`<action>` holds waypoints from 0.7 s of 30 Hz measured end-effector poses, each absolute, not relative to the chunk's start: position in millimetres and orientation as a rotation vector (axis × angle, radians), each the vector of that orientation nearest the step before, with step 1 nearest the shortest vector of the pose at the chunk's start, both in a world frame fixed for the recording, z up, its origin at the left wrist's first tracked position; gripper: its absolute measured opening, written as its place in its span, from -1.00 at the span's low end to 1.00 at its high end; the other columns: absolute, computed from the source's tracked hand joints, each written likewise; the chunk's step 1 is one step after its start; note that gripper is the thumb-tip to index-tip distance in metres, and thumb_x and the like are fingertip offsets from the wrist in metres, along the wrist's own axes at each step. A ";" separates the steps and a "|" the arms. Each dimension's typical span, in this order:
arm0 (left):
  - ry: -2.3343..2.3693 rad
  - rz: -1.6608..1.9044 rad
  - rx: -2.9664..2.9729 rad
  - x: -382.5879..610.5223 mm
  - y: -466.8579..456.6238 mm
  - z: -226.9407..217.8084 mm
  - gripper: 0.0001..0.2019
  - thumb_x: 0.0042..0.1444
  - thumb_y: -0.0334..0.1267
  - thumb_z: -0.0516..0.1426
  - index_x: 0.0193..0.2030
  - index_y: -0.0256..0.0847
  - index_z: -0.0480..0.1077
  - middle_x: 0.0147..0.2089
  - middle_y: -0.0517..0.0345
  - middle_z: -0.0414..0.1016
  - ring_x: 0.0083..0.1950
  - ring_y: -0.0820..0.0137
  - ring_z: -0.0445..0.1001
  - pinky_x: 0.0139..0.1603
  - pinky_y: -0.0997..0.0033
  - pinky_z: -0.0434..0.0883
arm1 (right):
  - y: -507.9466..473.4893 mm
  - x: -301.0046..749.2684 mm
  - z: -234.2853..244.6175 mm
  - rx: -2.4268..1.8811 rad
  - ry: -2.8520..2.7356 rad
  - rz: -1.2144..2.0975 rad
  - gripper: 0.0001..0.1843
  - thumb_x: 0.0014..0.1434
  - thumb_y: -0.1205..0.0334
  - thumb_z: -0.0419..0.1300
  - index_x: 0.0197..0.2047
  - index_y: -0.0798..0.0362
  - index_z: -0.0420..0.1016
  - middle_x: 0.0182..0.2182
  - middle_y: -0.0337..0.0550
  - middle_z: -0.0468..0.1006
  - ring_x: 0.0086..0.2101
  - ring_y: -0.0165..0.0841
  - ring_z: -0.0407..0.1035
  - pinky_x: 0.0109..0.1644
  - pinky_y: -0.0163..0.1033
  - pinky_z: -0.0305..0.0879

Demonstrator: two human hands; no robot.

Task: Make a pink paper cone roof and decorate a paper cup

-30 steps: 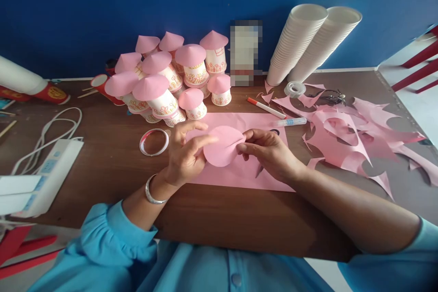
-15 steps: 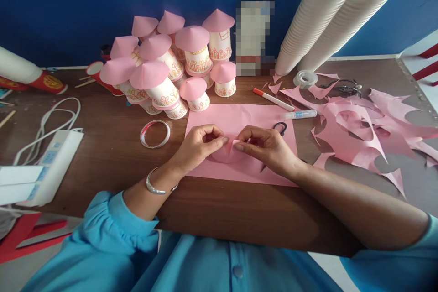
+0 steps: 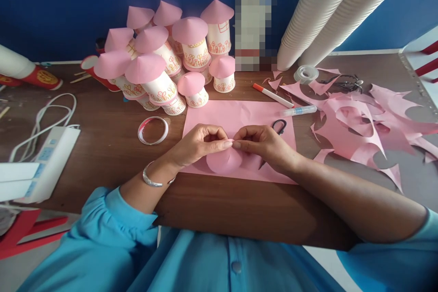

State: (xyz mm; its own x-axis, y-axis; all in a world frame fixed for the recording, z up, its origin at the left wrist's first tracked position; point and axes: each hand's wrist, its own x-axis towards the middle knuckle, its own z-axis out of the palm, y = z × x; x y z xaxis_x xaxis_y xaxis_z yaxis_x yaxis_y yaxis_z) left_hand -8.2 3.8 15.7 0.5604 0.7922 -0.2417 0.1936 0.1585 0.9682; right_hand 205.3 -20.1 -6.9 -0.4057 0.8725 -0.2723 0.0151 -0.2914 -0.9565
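A pink paper cone (image 3: 224, 160) is pinched at its far edge between my two hands. My left hand (image 3: 207, 141) has thumb and fingers closed on the paper. Meeting it fingertip to fingertip, my right hand (image 3: 262, 143) grips the same edge from the other side. Under the hands lies a flat pink paper sheet (image 3: 236, 114). Partly hidden behind my right hand, a pair of scissors (image 3: 278, 127) rests on the sheet. A roll of double-sided tape (image 3: 153, 130) lies to the left.
Cups with pink cone roofs (image 3: 155, 84) stand in a group at the back. Pink paper scraps (image 3: 356, 127) cover the right side. Also around are an orange-capped marker (image 3: 273, 96), a glue pen (image 3: 299, 110), clear tape (image 3: 306, 74), tall cup stacks (image 3: 320, 13) and a power strip (image 3: 54, 159).
My hands have come together, bringing the paper's edges to meet at the fingertips. The cone's rounded surface now faces me. The view has shifted slightly.
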 end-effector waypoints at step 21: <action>0.856 0.751 1.184 -18.9 -2.4 -3.9 -0.66 0.09 -0.17 0.43 0.02 -0.14 0.68 -0.08 0.06 0.74 0.08 0.11 0.64 0.12 0.19 0.57 | -23.3 211.5 -16.8 -1.095 -1.085 1.692 -0.53 0.22 -0.18 0.41 -0.41 0.04 0.49 -0.53 -0.29 0.41 -0.46 -0.42 0.25 -0.33 -0.25 0.09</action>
State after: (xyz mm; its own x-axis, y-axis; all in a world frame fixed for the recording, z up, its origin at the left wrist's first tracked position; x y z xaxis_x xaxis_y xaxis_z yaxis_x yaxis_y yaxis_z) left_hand -18.9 -2.4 -3.9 0.4844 0.8588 -0.1667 -0.0536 0.2194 0.9742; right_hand 211.5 -23.3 -16.8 -0.2783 0.9328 -0.2289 -0.1811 -0.2850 -0.9413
